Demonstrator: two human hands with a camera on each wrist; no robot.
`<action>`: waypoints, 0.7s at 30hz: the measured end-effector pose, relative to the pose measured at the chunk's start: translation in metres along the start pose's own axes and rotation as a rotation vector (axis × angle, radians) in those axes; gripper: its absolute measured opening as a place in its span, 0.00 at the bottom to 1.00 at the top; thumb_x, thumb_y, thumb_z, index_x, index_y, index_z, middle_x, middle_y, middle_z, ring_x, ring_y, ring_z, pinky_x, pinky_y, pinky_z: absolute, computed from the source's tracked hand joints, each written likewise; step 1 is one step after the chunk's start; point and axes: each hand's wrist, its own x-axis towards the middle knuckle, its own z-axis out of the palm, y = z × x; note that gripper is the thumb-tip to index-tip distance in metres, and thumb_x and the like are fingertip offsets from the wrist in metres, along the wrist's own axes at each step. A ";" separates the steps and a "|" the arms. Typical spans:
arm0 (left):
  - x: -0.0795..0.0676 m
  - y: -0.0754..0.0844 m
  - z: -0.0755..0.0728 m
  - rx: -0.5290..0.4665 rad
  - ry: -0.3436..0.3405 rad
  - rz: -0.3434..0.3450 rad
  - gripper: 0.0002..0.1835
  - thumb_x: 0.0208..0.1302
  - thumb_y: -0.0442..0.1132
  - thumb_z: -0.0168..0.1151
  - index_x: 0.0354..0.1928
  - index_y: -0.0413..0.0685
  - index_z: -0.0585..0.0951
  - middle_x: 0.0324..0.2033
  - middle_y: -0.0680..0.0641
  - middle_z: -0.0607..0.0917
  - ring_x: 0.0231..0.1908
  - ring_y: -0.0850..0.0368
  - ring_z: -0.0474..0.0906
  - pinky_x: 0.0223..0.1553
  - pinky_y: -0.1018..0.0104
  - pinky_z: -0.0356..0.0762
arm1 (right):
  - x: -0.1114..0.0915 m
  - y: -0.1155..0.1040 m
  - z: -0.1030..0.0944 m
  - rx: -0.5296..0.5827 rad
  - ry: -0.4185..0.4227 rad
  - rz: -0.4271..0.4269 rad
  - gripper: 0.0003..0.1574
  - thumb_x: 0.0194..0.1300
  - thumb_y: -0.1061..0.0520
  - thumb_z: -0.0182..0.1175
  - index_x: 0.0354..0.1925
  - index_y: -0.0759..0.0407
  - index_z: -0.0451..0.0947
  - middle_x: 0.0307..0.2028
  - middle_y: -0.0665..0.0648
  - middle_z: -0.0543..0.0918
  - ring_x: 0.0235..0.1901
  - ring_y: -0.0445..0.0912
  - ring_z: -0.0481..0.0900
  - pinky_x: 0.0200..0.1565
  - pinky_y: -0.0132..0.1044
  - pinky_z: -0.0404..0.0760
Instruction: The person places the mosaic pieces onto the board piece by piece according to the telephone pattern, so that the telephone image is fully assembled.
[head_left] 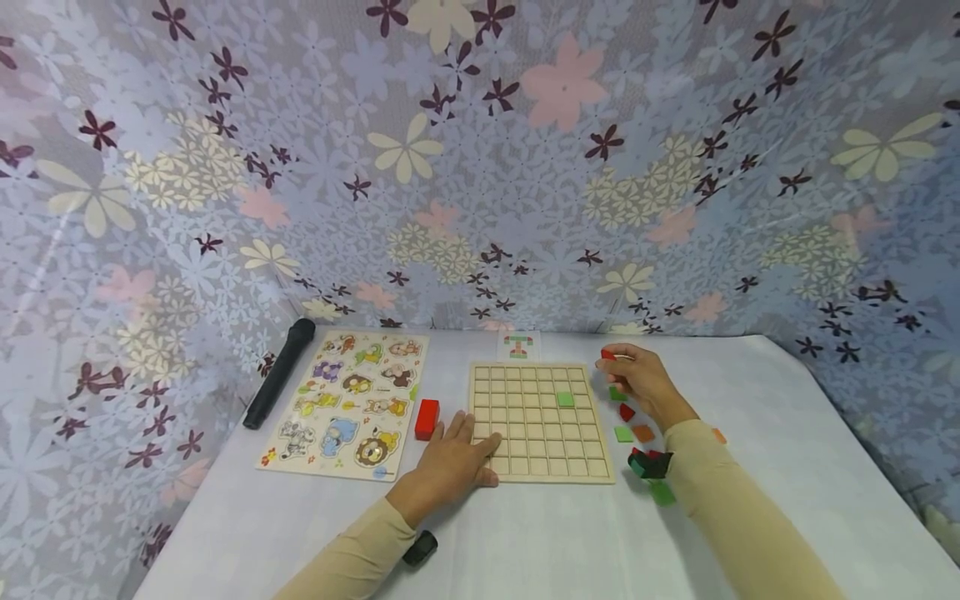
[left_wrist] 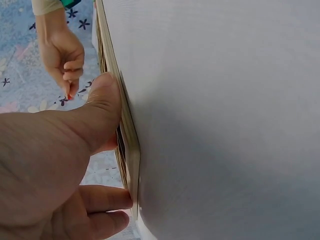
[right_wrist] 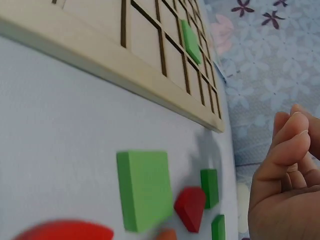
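My left hand [head_left: 450, 458] lies spread over the left side of a wooden grid board [head_left: 555, 481]. In the left wrist view its thumb and fingertips touch the board's edge. A single light green square tile [head_left: 566, 400] sits in one cell toward the board's upper right. Beyond the board's right side, my right hand [head_left: 641, 379] pinches a small red piece [head_left: 607, 355] between thumb and fingertips, raised over the table. Most of that piece is hidden by the fingers. Below this hand lie loose pieces, among them a green square [right_wrist: 147, 190] and a dark red piece [right_wrist: 191, 207].
A red block [head_left: 427, 419] stands left of the grid board, beside an animal picture puzzle [head_left: 315, 454]. A black rod [head_left: 279, 375] lies along the puzzle's left. Behind the grid board is a pattern card [head_left: 518, 346]. A small black object [head_left: 420, 550] appears near the left forearm.
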 end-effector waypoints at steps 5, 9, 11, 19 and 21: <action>-0.001 0.000 0.000 0.003 -0.005 0.002 0.36 0.63 0.62 0.64 0.72 0.61 0.73 0.72 0.33 0.68 0.75 0.36 0.59 0.72 0.37 0.58 | 0.009 0.008 0.014 -0.208 -0.001 -0.023 0.34 0.71 0.56 0.65 0.69 0.66 0.68 0.31 0.50 0.81 0.22 0.39 0.69 0.25 0.33 0.69; -0.001 0.000 0.001 0.002 -0.008 -0.005 0.36 0.63 0.62 0.64 0.72 0.62 0.73 0.72 0.33 0.68 0.75 0.36 0.59 0.72 0.37 0.58 | 0.014 0.014 0.029 -0.406 -0.017 -0.068 0.29 0.70 0.54 0.66 0.64 0.66 0.76 0.42 0.56 0.84 0.33 0.44 0.71 0.36 0.37 0.72; -0.001 0.000 0.001 -0.001 -0.012 -0.008 0.36 0.63 0.62 0.63 0.72 0.62 0.73 0.72 0.33 0.68 0.75 0.36 0.59 0.72 0.37 0.58 | 0.015 0.017 0.037 -0.467 -0.031 -0.087 0.28 0.69 0.55 0.67 0.62 0.67 0.78 0.52 0.61 0.83 0.44 0.48 0.74 0.46 0.41 0.75; -0.001 -0.001 0.002 -0.006 -0.010 -0.002 0.36 0.63 0.62 0.63 0.73 0.62 0.73 0.73 0.33 0.67 0.75 0.36 0.58 0.72 0.37 0.58 | 0.014 0.020 0.055 -0.696 -0.053 -0.077 0.25 0.67 0.51 0.69 0.59 0.59 0.81 0.58 0.67 0.77 0.56 0.60 0.74 0.53 0.53 0.77; -0.001 -0.001 0.002 -0.005 -0.010 -0.002 0.36 0.63 0.62 0.63 0.73 0.62 0.73 0.73 0.33 0.67 0.75 0.36 0.59 0.72 0.37 0.58 | 0.013 0.019 0.057 -0.737 -0.059 -0.072 0.24 0.67 0.51 0.69 0.58 0.59 0.82 0.57 0.66 0.78 0.55 0.59 0.75 0.51 0.52 0.78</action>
